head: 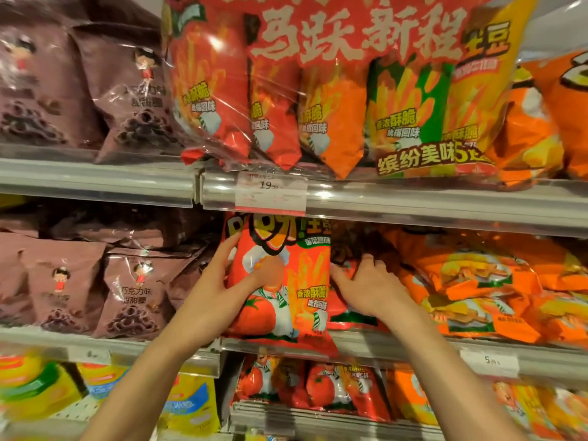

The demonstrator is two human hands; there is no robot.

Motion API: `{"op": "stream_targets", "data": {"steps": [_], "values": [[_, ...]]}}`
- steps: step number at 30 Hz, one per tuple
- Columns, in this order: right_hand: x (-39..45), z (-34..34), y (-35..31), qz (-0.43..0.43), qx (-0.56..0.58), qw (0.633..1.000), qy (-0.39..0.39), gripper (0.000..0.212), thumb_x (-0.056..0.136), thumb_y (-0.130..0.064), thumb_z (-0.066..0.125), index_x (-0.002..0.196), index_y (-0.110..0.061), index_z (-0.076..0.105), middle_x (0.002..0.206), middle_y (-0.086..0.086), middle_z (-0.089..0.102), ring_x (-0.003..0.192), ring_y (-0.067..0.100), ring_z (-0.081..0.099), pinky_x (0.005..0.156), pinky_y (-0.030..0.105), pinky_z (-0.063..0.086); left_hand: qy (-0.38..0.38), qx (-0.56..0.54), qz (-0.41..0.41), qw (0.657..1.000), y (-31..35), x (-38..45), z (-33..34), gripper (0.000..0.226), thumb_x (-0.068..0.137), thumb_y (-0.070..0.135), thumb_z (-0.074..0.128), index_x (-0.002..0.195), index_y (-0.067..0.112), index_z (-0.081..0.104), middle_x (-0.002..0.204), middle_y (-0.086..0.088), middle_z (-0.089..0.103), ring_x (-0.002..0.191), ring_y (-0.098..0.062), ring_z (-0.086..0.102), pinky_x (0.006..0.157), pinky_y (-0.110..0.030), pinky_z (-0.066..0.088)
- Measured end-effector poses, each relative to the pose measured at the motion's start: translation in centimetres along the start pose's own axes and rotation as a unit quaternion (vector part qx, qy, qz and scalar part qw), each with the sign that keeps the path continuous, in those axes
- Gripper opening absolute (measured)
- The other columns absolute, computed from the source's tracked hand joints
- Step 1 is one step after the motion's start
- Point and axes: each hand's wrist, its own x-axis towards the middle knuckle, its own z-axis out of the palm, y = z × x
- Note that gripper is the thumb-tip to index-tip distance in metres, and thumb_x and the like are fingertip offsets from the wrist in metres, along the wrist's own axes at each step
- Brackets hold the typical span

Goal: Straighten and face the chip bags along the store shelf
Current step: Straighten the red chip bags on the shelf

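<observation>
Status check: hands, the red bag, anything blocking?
Left hand grips red tomato bag, upright, facing out. Right hand reaching behind it. Orange bags slumped alongside.

Left hand: fingers reach behind left edge of red tomato bag, tips hidden; smeared patch over bag front at thumb.
Right hand: fingertips sunk into dark gap just right of that bag; grip undeterminable.
Bags under right hand: mostly covered, print unreadable.
Price label above hands: only "19" legible, rest blurred.
Multipack well above hands: top cut by frame edge.
Yellow bags below left forearm: blurred.
</observation>
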Motion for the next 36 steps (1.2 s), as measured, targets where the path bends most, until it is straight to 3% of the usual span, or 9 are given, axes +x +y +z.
{"op": "stream_targets", "data": {"steps": [8, 13, 17, 20, 23, 26, 29, 33, 36], "values": [[0.4, 0.5, 0.2, -0.019, 0.039, 0.998, 0.055, 0.089, 0.083, -0.061, 0.066, 0.147, -0.009, 0.032, 0.144, 0.018, 0.047, 0.127, 0.038, 0.054, 0.1, 0.041, 0.047, 0.004, -0.014, -0.002, 1.0, 0.0, -0.6, -2.2, 0.072, 0.076, 0.045, 0.072, 0.142, 0.05, 0.043, 0.113, 0.023, 0.072, 0.104, 0.001, 0.068, 0.092, -0.032, 0.055], [0.1, 0.4, 0.0, -0.055, 0.075, 0.987, 0.134, 0.071, 0.089, -0.052, 0.065, 0.133, -0.001, 0.045, 0.13, 0.022, 0.055, 0.116, 0.041, 0.058, 0.088, 0.038, 0.048, -0.003, -0.01, -0.003, 1.0, -0.2, -0.5, -2.6, 0.069, 0.079, 0.046, 0.072, 0.141, 0.053, 0.042, 0.12, 0.02, 0.07, 0.109, -0.001, 0.067, 0.097, -0.039, 0.053], [1.6, 1.7, -0.1, -0.103, 0.099, 0.973, 0.183, 0.062, 0.094, -0.048, 0.062, 0.123, 0.006, 0.052, 0.125, 0.026, 0.058, 0.115, 0.043, 0.057, 0.093, 0.046, 0.049, -0.005, -0.007, -0.002, 1.0, -0.1, -0.5, -2.6, 0.069, 0.079, 0.046, 0.072, 0.141, 0.052, 0.042, 0.12, 0.019, 0.07, 0.108, -0.001, 0.068, 0.097, -0.04, 0.054], [3.5, 3.2, 0.0, -0.104, 0.088, 0.974, 0.179, 0.086, 0.091, -0.054, 0.061, 0.151, -0.005, 0.026, 0.149, 0.019, 0.044, 0.132, 0.041, 0.046, 0.102, 0.055, 0.043, -0.006, -0.01, -0.002, 1.0, -0.1, -0.4, -2.5, 0.068, 0.081, 0.046, 0.072, 0.142, 0.051, 0.042, 0.12, 0.019, 0.07, 0.109, -0.003, 0.068, 0.097, -0.042, 0.054], [5.0, 3.9, 0.8, -0.055, 0.106, 0.98, 0.161, 0.109, 0.083, -0.071, 0.058, 0.158, -0.013, 0.004, 0.159, 0.015, 0.03, 0.14, 0.038, 0.04, 0.108, 0.054, 0.039, -0.007, -0.011, -0.008, 1.0, -0.4, -0.3, -2.5, 0.068, 0.08, 0.046, 0.072, 0.141, 0.053, 0.042, 0.119, 0.019, 0.07, 0.109, -0.005, 0.069, 0.096, -0.042, 0.055], [5.7, 4.0, 1.9, 0.0, 0.075, 0.993, 0.095, 0.111, 0.081, -0.079, 0.052, 0.154, -0.003, 0.018, 0.144, 0.023, 0.047, 0.128, 0.04, 0.051, 0.103, 0.046, 0.046, -0.004, -0.011, -0.01, 1.0, -0.7, -0.2, -2.5, 0.066, 0.081, 0.047, 0.072, 0.139, 0.056, 0.042, 0.119, 0.02, 0.07, 0.11, -0.004, 0.068, 0.096, -0.042, 0.055], [6.3, 4.7, 2.1, -0.012, 0.117, 0.986, 0.117, 0.085, 0.086, -0.068, 0.058, 0.138, -0.004, 0.035, 0.127, 0.024, 0.058, 0.115, 0.042, 0.059, 0.093, 0.043, 0.05, -0.006, -0.013, -0.008, 1.0, -0.7, -0.1, -2.3, 0.067, 0.081, 0.047, 0.071, 0.141, 0.054, 0.042, 0.121, 0.02, 0.069, 0.111, -0.003, 0.067, 0.096, -0.039, 0.055], [6.9, 5.1, 1.5, -0.024, 0.164, 0.978, 0.124, 0.086, 0.089, -0.063, 0.059, 0.148, -0.01, 0.027, 0.144, 0.021, 0.045, 0.129, 0.043, 0.046, 0.105, 0.049, 0.042, -0.005, -0.018, -0.008, 1.0, -0.7, -0.2, -2.1, 0.069, 0.078, 0.048, 0.071, 0.14, 0.053, 0.042, 0.118, 0.023, 0.069, 0.11, -0.002, 0.067, 0.092, -0.034, 0.056], [7.4, 4.7, 2.0, -0.027, 0.189, 0.98, 0.059, 0.107, 0.075, -0.09, 0.04, 0.154, -0.02, 0.021, 0.154, 0.013, 0.039, 0.139, 0.037, 0.04, 0.113, 0.051, 0.036, -0.005, -0.018, -0.008, 1.0, -0.7, -0.1, -2.2, 0.067, 0.08, 0.046, 0.071, 0.14, 0.055, 0.042, 0.116, 0.025, 0.069, 0.11, -0.001, 0.067, 0.09, -0.032, 0.056]]}}
